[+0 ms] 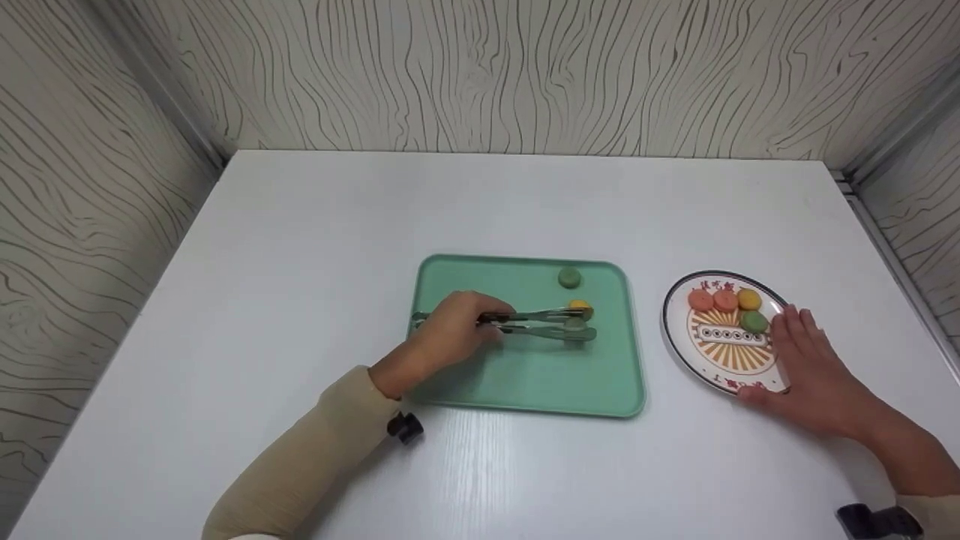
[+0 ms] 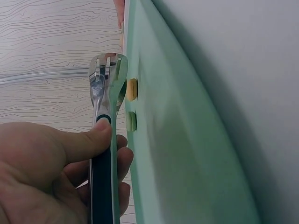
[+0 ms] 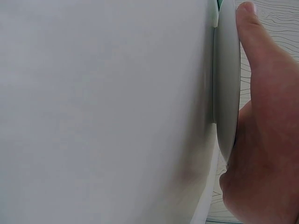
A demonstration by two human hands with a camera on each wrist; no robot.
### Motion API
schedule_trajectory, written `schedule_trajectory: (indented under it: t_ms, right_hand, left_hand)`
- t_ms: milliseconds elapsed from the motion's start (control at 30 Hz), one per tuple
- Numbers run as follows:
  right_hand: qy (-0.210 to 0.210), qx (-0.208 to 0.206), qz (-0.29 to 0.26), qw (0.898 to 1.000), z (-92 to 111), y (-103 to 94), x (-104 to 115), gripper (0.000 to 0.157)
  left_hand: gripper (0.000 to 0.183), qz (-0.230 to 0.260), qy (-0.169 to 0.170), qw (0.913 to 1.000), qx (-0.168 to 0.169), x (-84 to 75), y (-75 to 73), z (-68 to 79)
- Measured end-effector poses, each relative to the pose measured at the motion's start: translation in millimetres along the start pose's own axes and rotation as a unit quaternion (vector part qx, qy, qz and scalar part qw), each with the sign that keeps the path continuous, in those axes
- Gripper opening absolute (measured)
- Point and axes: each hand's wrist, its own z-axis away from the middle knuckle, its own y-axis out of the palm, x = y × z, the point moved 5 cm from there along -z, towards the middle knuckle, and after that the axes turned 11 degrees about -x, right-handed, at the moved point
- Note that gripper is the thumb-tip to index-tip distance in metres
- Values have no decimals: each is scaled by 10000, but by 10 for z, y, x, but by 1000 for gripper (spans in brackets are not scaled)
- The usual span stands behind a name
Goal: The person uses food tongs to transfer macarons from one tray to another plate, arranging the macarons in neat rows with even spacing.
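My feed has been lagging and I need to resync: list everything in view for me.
Table: 1, white, beneath everything
Walls: 3, pale with dark lines, around the table
Tray: 1, green, mid-table
Plate: 1, white, dark-rimmed, printed, right of the tray
Pink macarons: 2, salmon pink, on the plate
Yellow macarons: 2, yellow, one on the plate, one on the tray by the tongs' tips
Green macarons: 2, green, one on the tray, one on the plate
Tongs: 1, silver and dark, over the tray
Wrist devices: 2, black, one per wrist
Sleeves: 2, beige, on both arms
Left hand: 1, bare, gripping the tongs
Right hand: 1, bare, at the plate's right edge
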Motion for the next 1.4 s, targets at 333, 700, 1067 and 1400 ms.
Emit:
schedule_trajectory:
  t_ms: [333, 700, 1067, 1400]
  right_hand:
    - [-52, 9, 4, 10000, 2, -5, -1, 115]
    - [-74, -20, 44, 10000, 1, 4, -10, 116]
    - [9, 58, 43, 10000, -4, 1, 2, 116]
    - [46, 70, 53, 10000, -6, 9, 2, 115]
  left_hand:
    - [29, 169, 71, 9998, -32, -76, 26, -89]
    - [29, 45, 157, 9999, -49, -208, 81, -208]
    - [29, -17, 132, 9999, -21, -306, 147, -307]
    - [31, 4, -3, 10000, 75, -441, 243, -445]
